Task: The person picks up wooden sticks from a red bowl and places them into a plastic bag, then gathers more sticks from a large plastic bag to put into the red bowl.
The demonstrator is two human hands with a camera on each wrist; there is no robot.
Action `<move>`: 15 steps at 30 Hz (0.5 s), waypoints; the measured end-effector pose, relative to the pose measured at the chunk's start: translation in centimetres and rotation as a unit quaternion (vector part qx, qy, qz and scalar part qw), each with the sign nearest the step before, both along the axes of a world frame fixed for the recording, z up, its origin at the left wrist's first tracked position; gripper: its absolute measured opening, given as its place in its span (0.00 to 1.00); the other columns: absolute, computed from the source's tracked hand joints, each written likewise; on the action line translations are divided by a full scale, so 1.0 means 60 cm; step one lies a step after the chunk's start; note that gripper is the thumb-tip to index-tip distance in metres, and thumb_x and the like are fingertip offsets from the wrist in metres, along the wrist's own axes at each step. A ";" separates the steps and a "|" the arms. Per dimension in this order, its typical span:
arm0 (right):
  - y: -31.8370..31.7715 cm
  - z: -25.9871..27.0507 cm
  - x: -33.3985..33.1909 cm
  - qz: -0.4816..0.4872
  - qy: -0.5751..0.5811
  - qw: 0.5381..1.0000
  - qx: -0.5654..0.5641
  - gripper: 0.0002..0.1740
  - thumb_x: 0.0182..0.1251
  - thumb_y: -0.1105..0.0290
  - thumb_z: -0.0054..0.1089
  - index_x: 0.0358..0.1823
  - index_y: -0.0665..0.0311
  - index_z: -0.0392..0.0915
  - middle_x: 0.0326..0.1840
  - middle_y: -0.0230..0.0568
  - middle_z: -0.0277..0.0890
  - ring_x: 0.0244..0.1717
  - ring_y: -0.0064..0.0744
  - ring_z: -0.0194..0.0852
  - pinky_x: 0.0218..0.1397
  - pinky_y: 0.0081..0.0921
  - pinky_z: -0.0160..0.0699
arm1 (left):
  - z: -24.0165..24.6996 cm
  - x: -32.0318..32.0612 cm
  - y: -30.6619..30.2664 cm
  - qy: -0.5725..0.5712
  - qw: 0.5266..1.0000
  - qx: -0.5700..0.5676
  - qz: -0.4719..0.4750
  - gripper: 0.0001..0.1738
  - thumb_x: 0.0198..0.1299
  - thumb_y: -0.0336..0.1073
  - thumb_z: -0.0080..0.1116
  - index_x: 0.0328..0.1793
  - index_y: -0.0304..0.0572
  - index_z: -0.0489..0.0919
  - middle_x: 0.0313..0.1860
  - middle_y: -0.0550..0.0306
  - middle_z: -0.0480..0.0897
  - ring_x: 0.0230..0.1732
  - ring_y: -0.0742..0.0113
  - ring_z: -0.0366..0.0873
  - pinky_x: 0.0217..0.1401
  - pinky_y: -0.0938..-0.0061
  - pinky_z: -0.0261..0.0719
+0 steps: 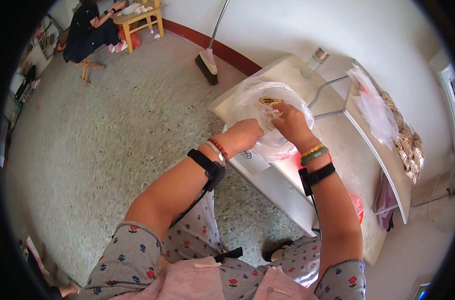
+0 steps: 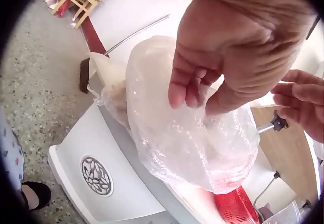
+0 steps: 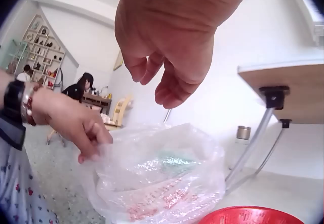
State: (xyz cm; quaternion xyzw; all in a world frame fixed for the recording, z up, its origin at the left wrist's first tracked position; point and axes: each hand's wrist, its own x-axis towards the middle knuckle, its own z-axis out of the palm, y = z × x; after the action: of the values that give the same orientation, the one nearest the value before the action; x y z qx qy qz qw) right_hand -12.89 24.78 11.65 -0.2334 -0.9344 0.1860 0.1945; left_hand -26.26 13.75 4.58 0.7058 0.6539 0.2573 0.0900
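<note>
A clear plastic bag [image 1: 237, 102] with red print stands with its mouth spread on the low table. My left hand [image 1: 245, 134] pinches the near-left part of its rim, also seen in the right wrist view. My right hand [image 3: 167, 46] hangs over the bag, fingers loosely bent downward with nothing between them. In the head view a gold-brown bundle [image 1: 270, 100] shows inside the bag, just beyond the right hand's fingers. Under the bag's near side lies a red plastic basket [image 2: 237, 206], partly covered by it.
A glass jar [image 1: 315, 62] with a metal lid stands at the table's back. On the right, a raised folding table [image 1: 375, 135] bears plastic bags [image 1: 372, 107] and gold-brown bundles [image 1: 410, 155]. A broom [image 1: 207, 65] leans by the wall. Another person [image 1: 85, 30] sits at a wooden chair.
</note>
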 end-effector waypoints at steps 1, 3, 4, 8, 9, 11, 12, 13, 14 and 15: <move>0.004 -0.017 -0.017 -0.019 -0.050 0.996 0.070 0.17 0.52 0.70 0.62 0.45 0.65 0.78 0.44 0.53 0.77 0.44 0.47 0.78 0.45 0.36 0.79 | -0.004 -0.007 -0.002 -0.001 1.000 -0.005 0.002 0.06 0.50 0.29 0.55 0.32 0.43 0.83 0.35 0.44 0.77 0.40 0.46 0.76 0.46 0.61 0.75; 0.010 -0.045 -0.035 -0.037 -0.100 0.985 0.136 0.18 0.51 0.69 0.63 0.44 0.66 0.78 0.44 0.55 0.78 0.44 0.48 0.78 0.46 0.38 0.79 | -0.009 -0.015 -0.007 -0.035 0.998 0.034 -0.031 0.06 0.52 0.31 0.56 0.32 0.43 0.83 0.35 0.45 0.77 0.41 0.46 0.76 0.45 0.62 0.75; 0.017 -0.056 -0.039 -0.027 -0.144 0.979 0.141 0.16 0.52 0.67 0.62 0.42 0.65 0.79 0.43 0.54 0.78 0.44 0.49 0.78 0.46 0.38 0.79 | -0.008 -0.022 -0.007 -0.034 0.998 0.029 -0.032 0.06 0.52 0.31 0.56 0.32 0.43 0.83 0.35 0.45 0.77 0.41 0.46 0.76 0.45 0.62 0.75; 0.054 -0.083 -0.036 -0.040 -0.277 0.947 0.156 0.11 0.57 0.65 0.55 0.35 0.65 0.80 0.38 0.52 0.80 0.40 0.52 0.79 0.46 0.42 0.78 | -0.003 -0.060 0.006 -0.113 0.966 0.122 0.197 0.18 0.53 0.44 0.60 0.41 0.36 0.80 0.39 0.41 0.78 0.42 0.44 0.77 0.46 0.60 0.76; 0.056 -0.083 -0.028 -0.041 -0.279 0.947 0.156 0.11 0.57 0.65 0.55 0.35 0.65 0.80 0.38 0.52 0.80 0.40 0.52 0.79 0.46 0.42 0.78 | -0.002 -0.071 0.007 -0.134 0.920 0.223 0.294 0.27 0.52 0.50 0.61 0.47 0.31 0.77 0.43 0.36 0.78 0.43 0.40 0.78 0.46 0.58 0.77; 0.067 -0.081 -0.013 -0.085 -0.150 0.976 0.131 0.13 0.60 0.64 0.51 0.33 0.66 0.80 0.35 0.50 0.81 0.37 0.53 0.80 0.43 0.44 0.77 | -0.015 -0.087 0.031 -0.270 0.912 0.116 0.287 0.36 0.49 0.55 0.63 0.50 0.26 0.74 0.44 0.34 0.77 0.45 0.40 0.78 0.48 0.59 0.77; 0.069 -0.081 -0.005 -0.113 -0.048 0.986 0.108 0.09 0.59 0.68 0.53 0.31 0.67 0.79 0.27 0.47 0.81 0.29 0.44 0.80 0.36 0.38 0.79 | -0.027 -0.089 0.040 -0.398 0.876 0.006 0.273 0.45 0.45 0.61 0.64 0.53 0.21 0.70 0.45 0.31 0.77 0.46 0.41 0.77 0.50 0.60 0.77; 0.069 -0.073 0.000 -0.113 -0.048 0.986 0.109 0.09 0.59 0.68 0.53 0.31 0.67 0.79 0.27 0.47 0.81 0.29 0.44 0.80 0.36 0.38 0.79 | -0.046 -0.082 0.051 -0.398 0.876 0.006 0.273 0.45 0.45 0.61 0.64 0.53 0.21 0.70 0.45 0.31 0.77 0.46 0.41 0.77 0.50 0.60 0.77; 0.069 -0.060 0.004 -0.146 0.011 0.980 -0.132 0.08 0.59 0.69 0.55 0.31 0.66 0.78 0.25 0.43 0.79 0.26 0.39 0.79 0.33 0.33 0.79 | -0.059 -0.070 0.065 -0.369 0.886 0.011 0.280 0.41 0.48 0.57 0.64 0.55 0.26 0.70 0.47 0.35 0.78 0.49 0.45 0.77 0.51 0.61 0.76; 0.068 -0.052 0.006 -0.171 0.071 0.913 -0.365 0.06 0.59 0.71 0.56 0.30 0.66 0.78 0.22 0.40 0.77 0.23 0.33 0.77 0.31 0.27 0.79 | -0.071 -0.062 0.078 -0.339 0.896 0.017 0.285 0.36 0.51 0.53 0.65 0.57 0.31 0.71 0.48 0.39 0.79 0.52 0.49 0.77 0.53 0.62 0.76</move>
State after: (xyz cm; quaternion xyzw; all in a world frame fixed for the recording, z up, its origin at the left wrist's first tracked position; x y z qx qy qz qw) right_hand -12.51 28.89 8.53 -0.4301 -0.7313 0.4941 0.1900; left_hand -29.99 18.41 0.33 0.3600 0.7526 0.5068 0.2174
